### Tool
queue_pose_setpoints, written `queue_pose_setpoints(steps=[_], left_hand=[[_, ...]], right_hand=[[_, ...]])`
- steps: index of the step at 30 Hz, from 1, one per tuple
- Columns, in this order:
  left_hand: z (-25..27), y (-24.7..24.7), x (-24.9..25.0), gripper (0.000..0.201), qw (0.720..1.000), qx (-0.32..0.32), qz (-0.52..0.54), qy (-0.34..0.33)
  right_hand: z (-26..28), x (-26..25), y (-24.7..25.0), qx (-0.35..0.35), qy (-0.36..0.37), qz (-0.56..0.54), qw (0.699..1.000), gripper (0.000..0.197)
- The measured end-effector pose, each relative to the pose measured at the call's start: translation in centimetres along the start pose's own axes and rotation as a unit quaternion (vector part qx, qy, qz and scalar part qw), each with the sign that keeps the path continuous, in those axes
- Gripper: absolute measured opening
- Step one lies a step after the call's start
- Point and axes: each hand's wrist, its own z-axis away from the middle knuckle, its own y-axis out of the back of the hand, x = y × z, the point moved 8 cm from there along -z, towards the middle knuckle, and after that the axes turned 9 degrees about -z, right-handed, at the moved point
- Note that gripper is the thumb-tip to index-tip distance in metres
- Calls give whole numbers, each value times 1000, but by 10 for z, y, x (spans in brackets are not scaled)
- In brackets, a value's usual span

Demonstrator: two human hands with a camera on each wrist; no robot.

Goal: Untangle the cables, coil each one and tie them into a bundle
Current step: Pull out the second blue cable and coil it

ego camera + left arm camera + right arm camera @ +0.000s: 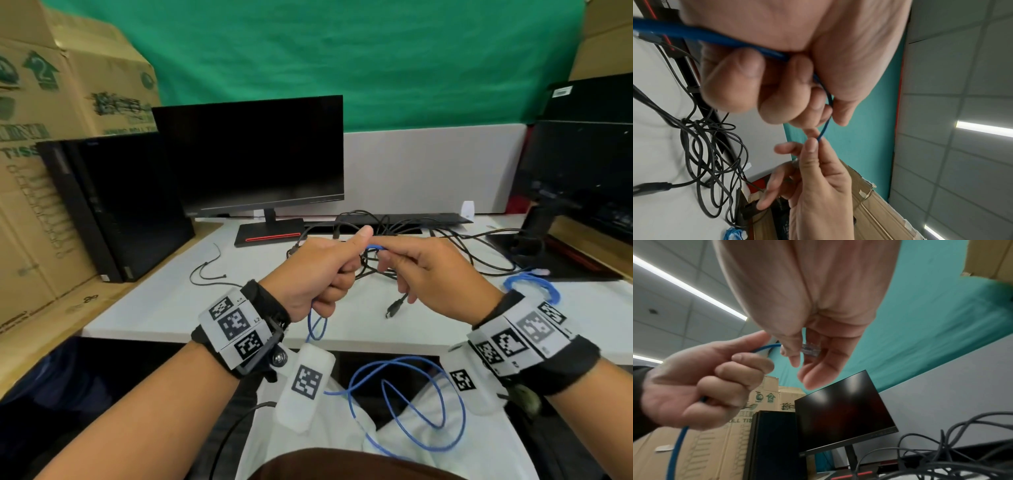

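Observation:
A blue network cable [373, 246] runs between my two hands above the white desk [171, 308]. My left hand [342, 270] grips it in a fist with the thumb up, and the cable [694, 32] passes through the curled fingers. My right hand [387, 253] pinches the cable's end, and its clear plug [810, 350] lies between thumb and fingers. From the left fist the cable [677, 449] hangs down and loops loosely in my lap. A tangle of black cables [387, 236] lies on the desk behind the hands, one black plug [397, 305] nearer me.
A second blue coil [551, 291] lies on the desk at right. Thin black ties [209, 270] lie at left. A monitor [253, 154], a black tower [113, 205], a keyboard [411, 219], cardboard boxes [51, 102] and another screen [582, 178] ring the desk.

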Motion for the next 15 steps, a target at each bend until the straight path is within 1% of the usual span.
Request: queue_pose_setpoints(steps=[2,5,7,8,9,11,12,13,14,15], left_hand=[[0,-2,3,57,1000,-3,-16,-6],[2,-6,6,47,999,-14,-34,-5],[4,-8,5,44,999,-16,-37,-1],[4,-8,5,43,999,-17,-32,0],[5,-7,6,43,1000,-16,-19,-1],[6,-5,10,43,999,-11,39,-13],[6,-3,13,43,996,-8,80,-25],[7,-1,17,42,992,-7,120,-40],[7,-1,21,42,987,-10,149,-59],[8,0,26,40,983,-15,163,-81]], right_hand=[[-1,-5,-1,7,26,21,999,39],[0,-14,-3,1,69,57,996,20],[2,-16,-6,-4,80,56,995,18],[2,-13,-6,-3,71,40,997,24],[1,-8,-7,-5,50,11,999,37],[2,5,-14,-23,-23,-83,996,70],[3,10,-21,-36,-63,-146,987,83],[6,15,-30,-57,-101,-219,969,92],[11,19,-43,-90,-135,-287,944,97],[18,19,-58,-144,-157,-321,923,96]])
